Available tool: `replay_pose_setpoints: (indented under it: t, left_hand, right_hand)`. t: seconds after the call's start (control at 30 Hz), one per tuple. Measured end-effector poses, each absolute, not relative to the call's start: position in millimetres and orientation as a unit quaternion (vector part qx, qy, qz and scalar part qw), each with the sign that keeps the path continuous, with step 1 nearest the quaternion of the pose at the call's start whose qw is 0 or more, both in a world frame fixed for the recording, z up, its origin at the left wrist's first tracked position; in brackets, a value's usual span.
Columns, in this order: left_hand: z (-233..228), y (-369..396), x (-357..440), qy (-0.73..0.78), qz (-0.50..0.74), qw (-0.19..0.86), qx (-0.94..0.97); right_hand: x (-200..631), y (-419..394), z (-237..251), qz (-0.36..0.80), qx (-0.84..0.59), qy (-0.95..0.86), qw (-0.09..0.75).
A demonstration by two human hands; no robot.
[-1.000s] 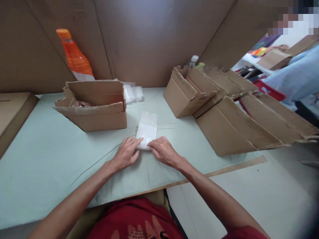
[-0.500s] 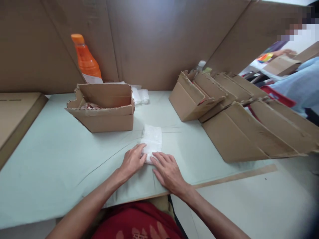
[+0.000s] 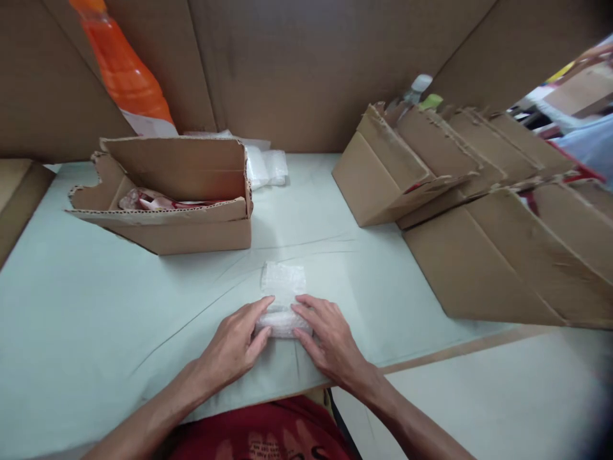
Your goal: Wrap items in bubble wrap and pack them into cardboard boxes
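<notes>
A small sheet of clear bubble wrap [image 3: 283, 281] lies on the pale green table cover [image 3: 96, 300] in front of me, its near end rolled up into a bundle. My left hand [image 3: 237, 342] grips the left side of that rolled end. My right hand [image 3: 328, 342] grips its right side, fingers pressing on top. Whatever is inside the roll is hidden.
An open cardboard box [image 3: 172, 198] with red-and-white packets stands at the left. An orange bottle [image 3: 122, 70] and clear bags [image 3: 265, 167] sit behind it. A row of torn cardboard boxes [image 3: 460, 185] fills the right. Cardboard walls stand behind. Another person's blue sleeve [image 3: 591, 144] shows far right.
Both hands have rolled the bubble wrap from its near end, so the flat part is shorter. The camera has moved closer and lower.
</notes>
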State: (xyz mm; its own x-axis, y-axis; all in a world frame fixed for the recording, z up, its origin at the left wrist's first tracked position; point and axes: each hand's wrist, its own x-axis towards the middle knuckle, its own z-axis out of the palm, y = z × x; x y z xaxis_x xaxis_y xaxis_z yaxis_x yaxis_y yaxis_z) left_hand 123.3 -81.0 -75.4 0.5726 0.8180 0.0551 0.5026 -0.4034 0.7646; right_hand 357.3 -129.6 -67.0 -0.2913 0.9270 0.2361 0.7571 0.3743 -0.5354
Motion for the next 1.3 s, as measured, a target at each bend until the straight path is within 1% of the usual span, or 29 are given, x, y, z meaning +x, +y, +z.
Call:
replay_pose_setpoints:
  t: [0.03, 0.1, 0.17, 0.23, 0.3, 0.37, 0.47, 0.53, 0.6, 0.7, 0.73, 0.8, 0.83, 0.87, 0.9, 0.93, 0.97, 1.03, 1.07, 1.1, 1.13, 1.17, 1.2, 1.23, 1.3]
  left_hand:
    - [-77.0, -75.8, 127.1, 0.416, 0.215, 0.354, 0.81]
    - [-80.9, -65.0, 135.2, 0.436, 0.22, 0.315, 0.814]
    - [-84.5, -57.4, 140.5, 0.456, 0.24, 0.286, 0.808]
    - [-86.2, -55.9, 140.9, 0.481, 0.271, 0.307, 0.775]
    - [-86.0, -60.4, 137.4, 0.518, 0.303, 0.388, 0.699]
    - [-84.4, -68.3, 133.4, 0.549, 0.328, 0.505, 0.58]
    - [-81.2, -78.3, 132.5, 0.504, 0.356, 0.673, 0.408]
    - [-80.7, -81.9, 135.5, 0.465, 0.371, 0.732, 0.334]
    - [-83.5, -85.0, 139.5, 0.471, 0.373, 0.742, 0.298]
    - [-92.4, -92.7, 144.0, 0.509, 0.364, 0.708, 0.328]
    - [-94.6, -95.7, 144.0, 0.51, 0.36, 0.697, 0.352]
    - [-93.1, -98.8, 139.2, 0.496, 0.344, 0.679, 0.418]
    - [-88.0, -97.6, 133.5, 0.483, 0.336, 0.658, 0.469]
    - [-79.7, -93.7, 125.4, 0.47, 0.338, 0.615, 0.534]
    - [-68.4, -86.9, 114.9, 0.46, 0.353, 0.543, 0.608]
    - [-54.5, -77.0, 102.3, 0.448, 0.375, 0.443, 0.68]
    - [-39.2, -64.5, 88.3, 0.44, 0.407, 0.316, 0.735]
    - [-9.2, -34.5, 59.3, 0.44, 0.443, 0.077, 0.777]
    - [3.0, -19.2, 46.1, 0.45, 0.442, -0.012, 0.776]
    - [12.2, -5.1, 34.8, 0.462, 0.433, -0.078, 0.77]
    - [18.0, 6.7, 25.7, 0.473, 0.421, -0.12, 0.764]
    - [20.4, 15.4, 19.1, 0.481, 0.408, -0.142, 0.763]
    - [19.9, 20.8, 14.7, 0.483, 0.396, -0.149, 0.766]
    - [17.3, 23.1, 12.1, 0.481, 0.387, -0.147, 0.773]
    - [9.5, 21.0, 10.1, 0.471, 0.378, -0.139, 0.785]
  right_hand:
    - [356.1, -130.4, -68.9, 0.117, -0.535, -0.792, 0.268]
    - [354.3, -128.9, -72.4, 0.067, -0.517, -0.814, 0.256]
    - [354.6, -123.0, -75.8, 0.051, -0.496, -0.836, 0.231]
    - [358.0, -113.0, -79.0, 0.055, -0.488, -0.84, 0.231]
    - [363.4, -100.8, -81.4, 0.082, -0.504, -0.815, 0.274]
    - [367.3, -89.8, -81.7, 0.134, -0.548, -0.762, 0.317]
    - [363.7, -82.5, -78.0, 0.231, -0.593, -0.694, 0.337]
    - [356.0, -84.9, -75.2, 0.293, -0.563, -0.696, 0.335]
    - [348.8, -90.4, -74.1, 0.296, -0.522, -0.725, 0.339]
    - [345.3, -97.3, -75.3, 0.224, -0.513, -0.754, 0.343]
    - [345.8, -97.7, -75.4, 0.223, -0.513, -0.758, 0.336]
    - [347.4, -94.6, -72.5, 0.274, -0.486, -0.77, 0.311]
    - [348.2, -90.8, -68.2, 0.3, -0.464, -0.777, 0.3]
    - [349.0, -85.4, -61.4, 0.312, -0.444, -0.786, 0.296]
    - [349.7, -78.6, -51.4, 0.304, -0.428, -0.796, 0.3]
    - [350.4, -70.5, -37.8, 0.277, -0.418, -0.806, 0.314]
    - [350.9, -61.5, -20.8, 0.236, -0.414, -0.812, 0.335]
    - [349.0, -40.8, 21.6, 0.139, -0.417, -0.813, 0.383]
    - [345.5, -29.1, 44.8, 0.092, -0.423, -0.808, 0.4]
    - [339.6, -16.1, 67.4, 0.051, -0.43, -0.803, 0.411]
    - [331.2, -1.5, 87.8, 0.015, -0.433, -0.803, 0.41]
    - [320.2, 14.9, 104.7, -0.015, -0.437, -0.811, 0.39]
    - [307.1, 33.1, 116.9, -0.038, -0.441, -0.826, 0.349]
    - [292.5, 52.6, 124.2, -0.053, -0.443, -0.846, 0.29]
    - [261.0, 92.8, 124.3, -0.071, -0.45, -0.88, 0.132]
